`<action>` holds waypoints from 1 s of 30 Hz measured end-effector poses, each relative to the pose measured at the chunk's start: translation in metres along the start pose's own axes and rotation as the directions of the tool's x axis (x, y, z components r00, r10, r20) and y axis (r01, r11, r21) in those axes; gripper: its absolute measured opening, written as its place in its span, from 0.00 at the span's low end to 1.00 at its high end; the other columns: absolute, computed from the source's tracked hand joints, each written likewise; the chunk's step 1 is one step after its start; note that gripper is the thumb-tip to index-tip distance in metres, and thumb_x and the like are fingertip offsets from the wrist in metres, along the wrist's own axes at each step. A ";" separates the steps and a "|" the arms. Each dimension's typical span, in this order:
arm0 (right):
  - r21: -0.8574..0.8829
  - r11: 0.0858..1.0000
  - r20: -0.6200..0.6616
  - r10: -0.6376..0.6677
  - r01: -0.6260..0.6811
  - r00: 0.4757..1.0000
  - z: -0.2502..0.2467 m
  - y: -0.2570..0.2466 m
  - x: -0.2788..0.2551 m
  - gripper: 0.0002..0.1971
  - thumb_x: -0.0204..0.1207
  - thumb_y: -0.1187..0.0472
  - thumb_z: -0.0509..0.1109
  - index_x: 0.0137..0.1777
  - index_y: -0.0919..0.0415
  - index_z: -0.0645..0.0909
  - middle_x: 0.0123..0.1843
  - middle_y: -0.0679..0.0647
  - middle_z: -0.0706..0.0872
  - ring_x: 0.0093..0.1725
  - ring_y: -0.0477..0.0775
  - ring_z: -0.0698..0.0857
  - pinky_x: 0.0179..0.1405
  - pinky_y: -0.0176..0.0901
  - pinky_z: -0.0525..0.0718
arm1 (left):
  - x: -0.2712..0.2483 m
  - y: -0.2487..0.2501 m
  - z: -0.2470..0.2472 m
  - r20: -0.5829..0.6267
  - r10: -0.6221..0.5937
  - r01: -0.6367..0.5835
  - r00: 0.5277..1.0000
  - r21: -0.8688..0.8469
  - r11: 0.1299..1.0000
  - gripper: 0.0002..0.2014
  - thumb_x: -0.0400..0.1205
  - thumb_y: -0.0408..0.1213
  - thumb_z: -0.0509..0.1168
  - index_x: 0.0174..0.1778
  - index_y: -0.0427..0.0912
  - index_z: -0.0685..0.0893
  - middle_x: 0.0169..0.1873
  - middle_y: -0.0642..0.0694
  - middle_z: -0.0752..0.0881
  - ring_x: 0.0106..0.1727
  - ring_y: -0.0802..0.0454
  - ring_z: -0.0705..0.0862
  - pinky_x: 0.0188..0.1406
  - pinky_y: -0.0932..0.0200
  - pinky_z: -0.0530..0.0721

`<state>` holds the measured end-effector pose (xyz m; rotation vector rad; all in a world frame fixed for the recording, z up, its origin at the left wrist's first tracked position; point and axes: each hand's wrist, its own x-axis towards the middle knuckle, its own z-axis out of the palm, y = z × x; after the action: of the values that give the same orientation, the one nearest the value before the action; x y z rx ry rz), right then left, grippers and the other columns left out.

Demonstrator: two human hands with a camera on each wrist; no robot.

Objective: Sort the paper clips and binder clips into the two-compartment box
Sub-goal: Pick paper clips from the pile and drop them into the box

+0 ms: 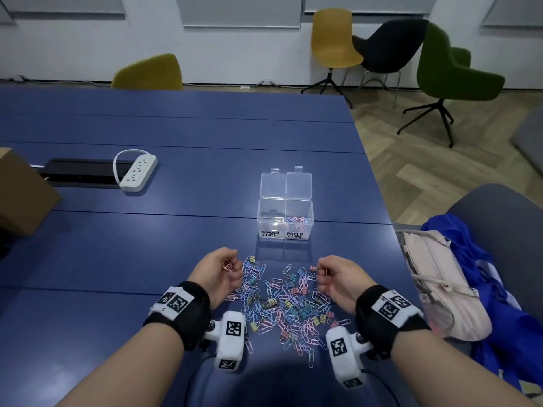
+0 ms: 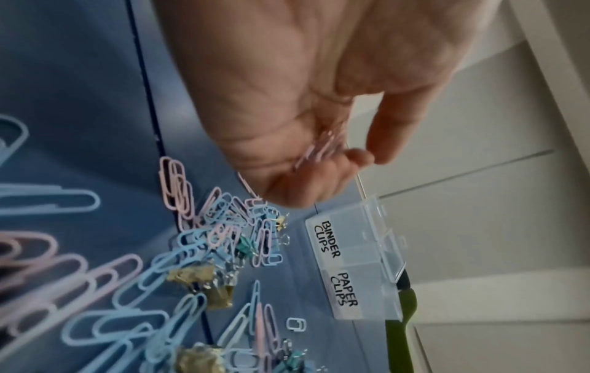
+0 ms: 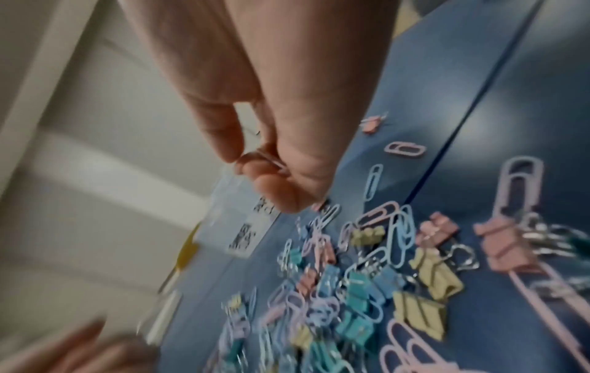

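A heap of pastel paper clips and binder clips [image 1: 288, 301] lies on the blue table between my hands. Behind it stands the clear two-compartment box [image 1: 285, 218] with its lids open, labelled BINDER CLIPS [image 2: 325, 239] on the left and PAPER CLIPS [image 2: 344, 290] on the right; several paper clips lie in the right compartment. My left hand [image 1: 226, 268] hovers at the heap's left edge, fingers curled round pink paper clips [image 2: 319, 149]. My right hand [image 1: 326, 274] hovers at the heap's right edge and pinches a thin clip [image 3: 268, 159] between thumb and fingers.
A white power strip [image 1: 138, 171] and a black cable slot [image 1: 76, 171] lie at the far left, with a cardboard box [image 1: 20, 195] at the left edge. A pink bag [image 1: 435, 277] and blue cloth [image 1: 482, 289] sit on the chair to the right. Chairs stand beyond the table.
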<state>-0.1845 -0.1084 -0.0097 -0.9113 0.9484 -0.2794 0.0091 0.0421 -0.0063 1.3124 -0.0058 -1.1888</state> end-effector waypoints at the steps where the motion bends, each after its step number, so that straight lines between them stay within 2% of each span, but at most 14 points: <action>1: -0.249 0.968 -0.005 -0.036 0.033 0.999 0.009 0.001 0.002 0.10 0.82 0.65 0.58 0.37 0.61 0.71 0.29 0.53 0.69 0.23 0.47 0.69 0.22 0.39 0.69 | 0.001 -0.001 -0.002 -0.035 -0.004 0.007 0.999 0.096 0.995 0.18 0.85 0.39 0.55 0.26 0.43 0.67 0.20 0.49 0.66 0.18 0.55 0.62 0.16 0.64 0.60; 2: -0.533 0.843 0.007 -0.083 0.074 0.997 0.018 0.002 0.003 0.10 0.82 0.62 0.58 0.38 0.60 0.71 0.30 0.52 0.71 0.24 0.48 0.70 0.24 0.40 0.69 | 0.003 -0.002 -0.004 -0.078 0.033 -0.011 0.996 0.266 0.964 0.21 0.86 0.43 0.56 0.25 0.45 0.66 0.19 0.51 0.64 0.18 0.55 0.60 0.17 0.65 0.58; 3: -0.757 0.643 0.039 -0.136 0.118 0.990 0.028 0.003 0.005 0.09 0.83 0.60 0.59 0.41 0.59 0.72 0.32 0.51 0.75 0.27 0.48 0.73 0.28 0.40 0.72 | 0.005 -0.003 -0.008 -0.102 0.111 -0.046 0.989 0.496 0.867 0.22 0.86 0.46 0.56 0.24 0.45 0.65 0.19 0.51 0.64 0.19 0.54 0.61 0.19 0.64 0.59; 4: -0.883 0.439 0.096 -0.181 0.167 0.979 0.037 0.005 0.006 0.07 0.83 0.59 0.59 0.43 0.58 0.73 0.37 0.51 0.79 0.33 0.50 0.77 0.34 0.41 0.76 | 0.007 -0.006 -0.013 -0.089 0.209 -0.082 0.974 0.720 0.689 0.22 0.85 0.48 0.58 0.25 0.45 0.65 0.20 0.51 0.66 0.22 0.52 0.64 0.22 0.61 0.62; 6: -0.957 0.147 0.225 -0.172 0.251 0.959 0.053 0.006 0.009 0.04 0.82 0.58 0.61 0.49 0.58 0.73 0.49 0.54 0.82 0.46 0.55 0.82 0.47 0.45 0.80 | 0.008 -0.008 -0.020 -0.029 0.338 -0.094 0.941 0.935 0.341 0.18 0.81 0.51 0.63 0.30 0.45 0.71 0.26 0.50 0.75 0.29 0.51 0.74 0.30 0.58 0.69; 7: -0.961 0.027 0.269 -0.145 0.276 0.952 0.059 0.008 0.011 0.05 0.81 0.58 0.63 0.52 0.58 0.73 0.53 0.56 0.81 0.51 0.58 0.82 0.51 0.48 0.79 | 0.007 -0.007 -0.022 -0.026 0.354 -0.067 0.935 0.966 0.250 0.16 0.79 0.53 0.65 0.35 0.45 0.74 0.31 0.50 0.80 0.35 0.50 0.78 0.34 0.57 0.73; 9: -0.946 -0.119 0.316 -0.120 0.302 0.941 0.069 0.010 0.016 0.09 0.80 0.59 0.64 0.57 0.60 0.71 0.57 0.58 0.80 0.56 0.61 0.80 0.55 0.52 0.77 | 0.008 -0.005 -0.025 -0.039 0.339 -0.021 0.940 0.985 0.172 0.18 0.74 0.55 0.70 0.46 0.45 0.76 0.39 0.50 0.82 0.43 0.49 0.82 0.39 0.58 0.76; 11: -0.933 -0.147 0.348 -0.143 0.328 0.926 0.079 0.011 0.022 0.08 0.79 0.67 0.61 0.57 0.61 0.71 0.58 0.59 0.79 0.58 0.63 0.79 0.57 0.53 0.75 | 0.009 -0.003 -0.027 -0.032 0.295 -0.011 0.955 0.990 0.143 0.25 0.69 0.56 0.75 0.53 0.46 0.75 0.43 0.50 0.81 0.46 0.50 0.81 0.42 0.58 0.76; 14: -0.924 -0.067 0.383 -0.127 0.378 0.915 0.092 0.011 0.028 0.20 0.69 0.80 0.53 0.57 0.63 0.72 0.57 0.61 0.77 0.56 0.61 0.78 0.55 0.52 0.75 | 0.013 -0.001 -0.027 0.025 0.230 -0.047 0.973 0.995 0.092 0.32 0.64 0.55 0.78 0.58 0.47 0.74 0.46 0.50 0.81 0.48 0.50 0.81 0.44 0.59 0.76; 16: -0.912 -0.067 0.410 -0.103 0.405 0.906 0.095 0.011 0.032 0.21 0.69 0.79 0.55 0.58 0.62 0.73 0.57 0.61 0.77 0.55 0.61 0.79 0.54 0.51 0.75 | 0.017 -0.001 -0.025 0.068 0.196 -0.080 0.978 0.995 0.052 0.32 0.63 0.53 0.79 0.59 0.47 0.74 0.48 0.50 0.82 0.49 0.50 0.82 0.46 0.57 0.79; 18: -0.898 -0.126 0.432 -0.078 0.421 0.898 0.098 0.013 0.037 0.19 0.69 0.76 0.60 0.59 0.61 0.73 0.55 0.60 0.78 0.56 0.63 0.79 0.52 0.50 0.73 | 0.022 -0.001 -0.023 0.091 0.178 -0.097 0.980 0.995 0.024 0.30 0.64 0.50 0.79 0.57 0.47 0.74 0.49 0.49 0.83 0.49 0.50 0.82 0.49 0.54 0.81; 22: -0.879 -0.234 0.442 -0.070 0.416 0.894 0.104 0.020 0.046 0.14 0.75 0.69 0.61 0.61 0.60 0.71 0.56 0.60 0.80 0.58 0.64 0.80 0.55 0.54 0.73 | 0.030 -0.004 -0.025 0.107 0.167 -0.119 0.980 0.991 0.067 0.19 0.69 0.45 0.77 0.48 0.47 0.75 0.43 0.49 0.81 0.43 0.50 0.79 0.47 0.54 0.79; 25: -0.862 -0.297 0.444 -0.054 0.410 0.894 0.105 0.022 0.050 0.19 0.72 0.70 0.66 0.63 0.61 0.70 0.59 0.60 0.81 0.59 0.64 0.80 0.57 0.54 0.74 | 0.034 -0.008 -0.026 0.116 0.163 -0.128 0.980 0.990 0.063 0.13 0.73 0.44 0.74 0.45 0.48 0.76 0.37 0.52 0.78 0.41 0.51 0.78 0.44 0.56 0.79; 30: -0.837 -0.363 0.452 -0.036 0.410 0.891 0.099 0.020 0.052 0.15 0.76 0.69 0.61 0.63 0.61 0.72 0.62 0.61 0.82 0.63 0.64 0.80 0.60 0.54 0.74 | 0.035 -0.011 -0.022 0.148 0.119 -0.153 0.982 0.987 0.039 0.14 0.74 0.44 0.73 0.34 0.50 0.71 0.32 0.53 0.76 0.38 0.51 0.75 0.40 0.56 0.76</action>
<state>-0.0790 -0.0721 -0.0302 -2.8153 0.4961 0.5016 0.0310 0.0376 -0.0429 2.4710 -1.2356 -0.9401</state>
